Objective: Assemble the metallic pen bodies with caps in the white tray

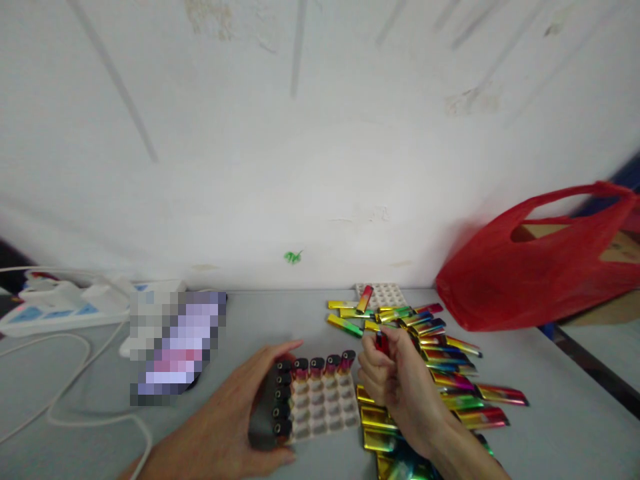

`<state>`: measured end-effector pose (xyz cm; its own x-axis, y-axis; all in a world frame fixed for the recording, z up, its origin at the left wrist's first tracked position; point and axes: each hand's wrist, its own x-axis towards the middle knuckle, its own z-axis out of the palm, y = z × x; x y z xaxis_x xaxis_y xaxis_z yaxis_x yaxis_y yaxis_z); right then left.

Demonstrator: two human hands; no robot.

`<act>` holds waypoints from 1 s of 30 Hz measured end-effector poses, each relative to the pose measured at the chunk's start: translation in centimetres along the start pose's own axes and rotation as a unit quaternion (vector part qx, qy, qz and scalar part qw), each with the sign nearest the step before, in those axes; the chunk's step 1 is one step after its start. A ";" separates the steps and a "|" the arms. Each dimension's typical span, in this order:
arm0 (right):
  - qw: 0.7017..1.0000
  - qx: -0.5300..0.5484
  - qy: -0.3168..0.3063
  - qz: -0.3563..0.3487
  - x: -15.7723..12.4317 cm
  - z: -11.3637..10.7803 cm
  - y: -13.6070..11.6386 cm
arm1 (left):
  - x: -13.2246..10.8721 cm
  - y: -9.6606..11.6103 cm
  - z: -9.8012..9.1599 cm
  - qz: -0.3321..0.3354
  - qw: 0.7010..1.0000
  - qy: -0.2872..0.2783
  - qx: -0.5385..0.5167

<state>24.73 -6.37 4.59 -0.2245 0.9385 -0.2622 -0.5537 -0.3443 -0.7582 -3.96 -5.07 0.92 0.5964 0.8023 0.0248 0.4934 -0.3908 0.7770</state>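
From the head: clamps the left hand (235, 413) on the left edge of the white tray (327, 407), lying on the grey surface (280, 313). Pinches a red piece (383, 342) with the right hand (395, 383), fingers closed, just beside the tray's far right corner. Beyond, heaped shiny cases (450, 363) and a red bag (525, 280).

Casings (453, 380): mirror-glossy metallic finish, rainbow-tinted (metal or foil, cannot tell). Tray (327, 410): pale moulded plastic, matt. Caps (320, 365) in its top row: dark, glossy, plastic by the look. Bag (520, 287): thin red plastic film, slight sheen, creased. Tabletop (575, 427): grey, smooth, matt. Wall (320, 133): white paint, matt, scuffed, patchy. Power strip (60, 303): smooth white plastic.
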 end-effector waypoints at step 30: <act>0.991 -0.071 0.032 -0.109 -0.3 0.3 0.4 | 0.2 0.4 -0.1 -0.002 1.000 0.015 -0.001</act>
<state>24.28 -6.78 4.55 -0.0584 0.9916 -0.1157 -0.4647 -0.1296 -0.8759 -3.69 -5.04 1.31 0.5748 0.8172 0.0410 0.4947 -0.3870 0.7782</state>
